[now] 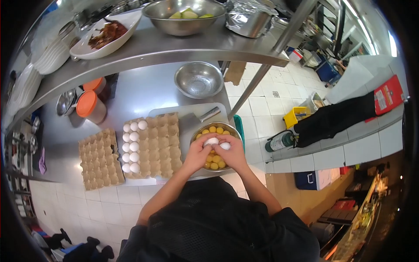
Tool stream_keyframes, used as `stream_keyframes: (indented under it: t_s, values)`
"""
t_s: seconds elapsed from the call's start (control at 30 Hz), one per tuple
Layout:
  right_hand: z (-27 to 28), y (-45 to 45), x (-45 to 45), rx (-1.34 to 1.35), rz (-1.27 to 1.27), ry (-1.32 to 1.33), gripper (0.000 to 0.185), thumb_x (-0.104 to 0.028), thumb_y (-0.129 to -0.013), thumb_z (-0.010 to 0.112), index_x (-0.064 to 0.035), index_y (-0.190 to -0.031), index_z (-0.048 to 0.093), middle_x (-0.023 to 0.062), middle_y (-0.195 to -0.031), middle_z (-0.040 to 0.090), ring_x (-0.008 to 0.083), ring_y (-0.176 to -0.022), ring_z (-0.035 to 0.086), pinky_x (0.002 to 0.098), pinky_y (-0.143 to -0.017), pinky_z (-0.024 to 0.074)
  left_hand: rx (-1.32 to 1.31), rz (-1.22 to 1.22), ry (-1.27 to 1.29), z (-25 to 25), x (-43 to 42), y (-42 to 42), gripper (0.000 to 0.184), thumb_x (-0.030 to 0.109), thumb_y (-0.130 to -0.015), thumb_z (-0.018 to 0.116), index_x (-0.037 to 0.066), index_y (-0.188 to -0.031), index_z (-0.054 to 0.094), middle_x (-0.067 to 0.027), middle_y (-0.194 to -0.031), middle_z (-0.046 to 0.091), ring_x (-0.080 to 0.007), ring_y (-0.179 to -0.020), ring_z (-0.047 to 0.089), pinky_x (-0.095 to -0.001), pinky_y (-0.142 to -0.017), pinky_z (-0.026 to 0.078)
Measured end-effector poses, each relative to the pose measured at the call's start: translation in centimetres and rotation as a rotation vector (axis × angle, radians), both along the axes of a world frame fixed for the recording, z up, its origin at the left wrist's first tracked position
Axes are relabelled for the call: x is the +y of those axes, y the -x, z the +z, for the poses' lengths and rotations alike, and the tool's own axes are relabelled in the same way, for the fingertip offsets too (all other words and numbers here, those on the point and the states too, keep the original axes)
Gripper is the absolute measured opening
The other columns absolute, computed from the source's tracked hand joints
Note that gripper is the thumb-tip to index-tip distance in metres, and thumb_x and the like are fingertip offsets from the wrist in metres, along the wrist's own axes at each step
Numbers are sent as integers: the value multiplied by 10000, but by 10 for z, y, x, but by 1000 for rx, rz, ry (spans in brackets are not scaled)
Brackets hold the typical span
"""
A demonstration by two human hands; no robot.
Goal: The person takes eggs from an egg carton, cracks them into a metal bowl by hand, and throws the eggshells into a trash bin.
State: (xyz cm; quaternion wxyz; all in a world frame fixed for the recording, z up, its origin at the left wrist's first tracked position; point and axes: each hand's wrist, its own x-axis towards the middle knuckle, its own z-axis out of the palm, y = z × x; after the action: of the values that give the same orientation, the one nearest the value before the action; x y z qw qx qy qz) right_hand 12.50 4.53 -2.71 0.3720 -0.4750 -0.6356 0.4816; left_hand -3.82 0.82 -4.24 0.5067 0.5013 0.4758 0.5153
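Observation:
Over a metal bowl (198,165) of several yellow egg yolks (214,159), my two hands are close together, fingers curled. My left hand (197,153) grips a white egg (211,141). A second white rounded piece (225,145) is in my right hand (235,153). Whether these are whole eggs or two halves of one shell, I cannot tell. Left of the bowl lies a cardboard egg tray (159,146) with several white eggs (134,146) in its left columns. Farther left is another cardboard tray (100,159) with no eggs visible in it.
A wide-bladed metal tool (209,114) lies on a white board (185,110) behind the yolk bowl. Another metal bowl (198,80) sits farther back. Orange-lidded containers (91,107) stand at left. Above runs a metal shelf (152,56) with a dish of food (107,37) and a large bowl (183,24).

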Motion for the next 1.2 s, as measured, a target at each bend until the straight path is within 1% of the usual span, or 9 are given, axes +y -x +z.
stream_keyframes:
  t_s: [0.23,0.5,0.73,0.8,0.9,0.93,1.03,1.13,1.2]
  values:
    - [2,-7,14,-137,46,-34,303,-82,-802,748,8,-1090,719,84,-904,723,134,-787,665,283,-728,534,-6,-1,122,2,5,1,429,-5,-914,462,-33,-1317,607,-145,-1313,634,-225,-1240,575,-335,-1074,430]
    - [62,-49,14,64,131,-273,318,-3,-820,710,5,-1137,696,103,-1012,702,171,-915,658,275,-809,506,590,-330,-386,107,11,11,598,-62,-883,543,66,-1465,492,-176,-1497,488,-372,-1361,486,-390,-1111,417]
    - [88,-80,22,207,-236,-452,349,13,-846,722,5,-1190,667,92,-1046,689,177,-938,653,273,-821,507,565,-433,-529,168,64,-46,558,22,-927,611,79,-1468,489,-174,-1489,491,-374,-1354,492,-395,-1073,454]
    - [69,-99,37,235,-264,-358,412,-49,-886,715,2,-1281,606,93,-1066,685,178,-908,647,283,-805,517,504,-518,-529,149,97,-73,588,112,-955,614,63,-1509,423,-206,-1515,453,-380,-1343,500,-397,-1077,452]
    - [18,-130,49,662,-489,346,483,-171,-975,646,-18,-1396,466,88,-1054,652,166,-845,636,315,-700,545,661,-315,-448,60,133,-102,631,222,-990,603,34,-1538,354,-230,-1534,425,-353,-1315,535,-391,-1077,449]
    - [-3,-135,38,655,-477,340,483,-171,-975,646,-18,-1396,466,88,-1054,652,166,-845,636,315,-700,545,658,-300,-453,45,136,-101,631,222,-990,603,34,-1538,354,-230,-1534,425,-353,-1315,535,-391,-1077,449]
    - [-33,-141,11,647,-504,500,438,-102,-972,625,-15,-1376,479,96,-1108,624,186,-859,650,333,-725,552,291,-256,-179,34,110,-77,616,279,-1005,600,-13,-1505,391,-256,-1483,480,-291,-1099,639,-383,-1005,483]
    - [-4,-116,-25,464,-362,251,447,-46,-958,605,-2,-1380,464,126,-1187,594,234,-908,659,379,-771,557,56,-18,-52,5,98,-54,498,262,-1028,571,-4,-1440,486,-170,-1418,555,-230,-1042,653,-344,-940,513]
    - [21,-103,-29,13,-161,-448,480,9,-929,598,2,-1387,454,164,-1230,571,297,-974,657,417,-805,558,-15,21,-17,9,84,-47,447,247,-1037,557,-4,-1405,519,-138,-1382,575,-204,-1031,653,-326,-918,517]
